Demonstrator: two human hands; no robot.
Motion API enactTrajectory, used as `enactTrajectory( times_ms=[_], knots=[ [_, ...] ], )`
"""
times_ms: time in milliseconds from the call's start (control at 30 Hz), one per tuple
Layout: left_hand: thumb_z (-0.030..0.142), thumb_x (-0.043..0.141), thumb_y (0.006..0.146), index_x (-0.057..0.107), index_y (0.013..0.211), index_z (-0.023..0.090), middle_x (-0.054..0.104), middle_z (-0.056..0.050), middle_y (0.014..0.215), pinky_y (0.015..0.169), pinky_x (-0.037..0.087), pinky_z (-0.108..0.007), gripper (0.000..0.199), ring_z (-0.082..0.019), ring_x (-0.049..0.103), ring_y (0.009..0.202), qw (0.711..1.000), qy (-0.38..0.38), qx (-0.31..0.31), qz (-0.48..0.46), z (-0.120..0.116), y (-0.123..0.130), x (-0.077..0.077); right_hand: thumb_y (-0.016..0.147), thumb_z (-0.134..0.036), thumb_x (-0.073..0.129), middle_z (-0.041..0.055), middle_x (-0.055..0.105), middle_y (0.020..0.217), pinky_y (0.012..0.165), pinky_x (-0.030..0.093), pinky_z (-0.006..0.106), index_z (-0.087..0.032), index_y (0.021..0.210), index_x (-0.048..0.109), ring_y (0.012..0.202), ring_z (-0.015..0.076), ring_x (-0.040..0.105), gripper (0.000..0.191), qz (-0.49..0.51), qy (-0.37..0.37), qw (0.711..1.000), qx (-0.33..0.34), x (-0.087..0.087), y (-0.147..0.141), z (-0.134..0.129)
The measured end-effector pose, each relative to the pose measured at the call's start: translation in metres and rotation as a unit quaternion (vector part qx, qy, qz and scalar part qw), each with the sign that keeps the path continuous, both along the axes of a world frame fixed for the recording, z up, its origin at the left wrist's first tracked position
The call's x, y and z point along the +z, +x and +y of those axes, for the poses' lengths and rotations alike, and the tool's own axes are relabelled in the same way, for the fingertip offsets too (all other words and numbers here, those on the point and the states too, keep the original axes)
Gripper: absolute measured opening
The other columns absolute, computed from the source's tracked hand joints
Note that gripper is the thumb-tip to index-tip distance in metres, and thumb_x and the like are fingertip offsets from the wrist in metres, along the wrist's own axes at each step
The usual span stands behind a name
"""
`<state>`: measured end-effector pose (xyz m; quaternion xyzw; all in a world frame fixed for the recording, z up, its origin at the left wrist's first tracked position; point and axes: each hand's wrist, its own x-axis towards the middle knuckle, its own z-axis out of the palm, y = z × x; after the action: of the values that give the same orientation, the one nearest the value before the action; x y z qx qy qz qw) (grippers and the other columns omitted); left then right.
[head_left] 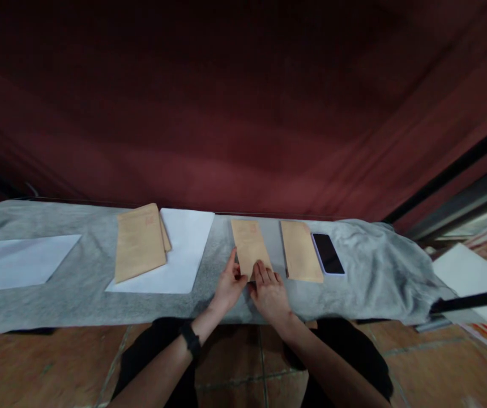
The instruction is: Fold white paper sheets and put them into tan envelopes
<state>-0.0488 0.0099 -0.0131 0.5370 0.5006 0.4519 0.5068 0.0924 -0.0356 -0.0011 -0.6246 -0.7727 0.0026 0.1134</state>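
Note:
A brown envelope (250, 243) with faint red print lies on the grey cloth in front of me. My left hand (229, 283) is at its lower left corner, index finger stretched along the left edge and thumb at the bottom edge. Whether it pinches the paper is hard to see. My right hand (269, 289) rests its fingertips flat on the envelope's lower right part, with the thumb near the bottom edge. To the right lie more brown envelopes (300, 249), apart from my hands.
A phone (328, 253) lies beside the right envelopes. Further left, brown envelopes (139, 243) overlap white paper (188, 243), and another white sheet (18, 262) lies at the far left. The narrow surface wears a grey cloth (86, 294); a dark red wall (243, 141) stands behind.

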Motion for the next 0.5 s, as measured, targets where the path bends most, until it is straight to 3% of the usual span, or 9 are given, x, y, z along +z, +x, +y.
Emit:
enactTrajectory(
  times_ms=[67, 133, 200, 267, 333, 433, 500],
  knots=[
    [0.018, 0.065, 0.077, 0.020, 0.161, 0.023, 0.062, 0.002, 0.089, 0.078, 0.053, -0.031, 0.095, -0.016, 0.063, 0.078, 0.998, -0.006, -0.010, -0.064, -0.001, 0.003, 0.009, 0.094, -0.010, 0.048, 0.0170, 0.051, 0.153, 0.099, 0.050, 0.043, -0.012, 0.150, 0.049, 0.122, 0.0304, 0.061, 0.055, 0.024, 0.005, 1.000, -0.012, 0.004, 0.005, 0.005],
    [0.029, 0.067, 0.082, 0.023, 0.160, 0.026, 0.066, -0.001, 0.099, 0.076, 0.053, -0.032, 0.090, -0.016, 0.064, 0.079, 0.995, -0.012, -0.016, -0.101, -0.003, 0.003, 0.019, 0.094, -0.007, 0.045, 0.0159, 0.057, 0.148, 0.096, 0.051, 0.040, -0.015, 0.145, 0.054, 0.117, 0.0283, 0.065, 0.053, 0.111, 0.014, 0.993, -0.030, 0.010, 0.015, 0.012],
    [0.041, 0.065, 0.087, 0.033, 0.157, 0.026, 0.068, -0.005, 0.109, 0.074, 0.054, -0.033, 0.079, -0.018, 0.066, 0.081, 0.993, -0.022, -0.016, -0.116, -0.004, 0.000, 0.027, 0.098, -0.017, 0.045, 0.0155, 0.067, 0.134, 0.092, 0.053, 0.038, -0.018, 0.132, 0.064, 0.108, 0.0265, 0.068, 0.039, 0.248, 0.026, 0.966, -0.059, 0.016, 0.032, 0.020],
    [0.047, 0.065, 0.087, 0.045, 0.150, 0.023, 0.069, -0.006, 0.111, 0.075, 0.054, -0.034, 0.070, -0.019, 0.067, 0.082, 0.993, -0.030, -0.012, -0.114, -0.002, -0.004, 0.030, 0.103, -0.035, 0.043, 0.0131, 0.075, 0.105, 0.083, 0.055, 0.037, -0.018, 0.110, 0.070, 0.090, 0.0246, 0.071, 0.033, 0.368, 0.034, 0.923, -0.106, 0.021, 0.051, 0.028],
    [0.049, 0.069, 0.083, 0.051, 0.145, 0.021, 0.070, -0.006, 0.106, 0.076, 0.054, -0.034, 0.070, -0.019, 0.067, 0.081, 0.994, -0.039, -0.016, -0.097, 0.001, -0.007, 0.030, 0.101, -0.049, 0.044, 0.0079, 0.073, 0.083, 0.076, 0.057, 0.036, -0.019, 0.093, 0.067, 0.076, 0.0225, 0.070, 0.039, 0.500, 0.033, 0.850, -0.161, 0.024, 0.070, 0.032],
    [0.048, 0.073, 0.078, 0.054, 0.142, 0.017, 0.071, -0.006, 0.101, 0.076, 0.055, -0.034, 0.074, -0.019, 0.067, 0.079, 0.996, -0.046, -0.035, -0.066, 0.005, -0.009, 0.027, 0.089, -0.056, 0.063, 0.0014, 0.070, 0.074, 0.075, 0.060, 0.035, -0.022, 0.085, 0.060, 0.073, 0.0203, 0.070, 0.034, 0.714, 0.008, 0.665, -0.219, 0.019, 0.091, 0.028],
    [0.049, 0.071, 0.078, 0.055, 0.140, 0.015, 0.071, -0.007, 0.100, 0.077, 0.056, -0.034, 0.073, -0.019, 0.067, 0.079, 0.997, -0.042, -0.050, -0.048, 0.006, -0.009, 0.024, 0.084, -0.052, 0.072, -0.0016, 0.067, 0.071, 0.077, 0.062, 0.036, -0.024, 0.082, 0.056, 0.072, 0.0193, 0.071, 0.032, 0.779, -0.019, 0.581, -0.235, 0.010, 0.099, 0.020]
  ],
)
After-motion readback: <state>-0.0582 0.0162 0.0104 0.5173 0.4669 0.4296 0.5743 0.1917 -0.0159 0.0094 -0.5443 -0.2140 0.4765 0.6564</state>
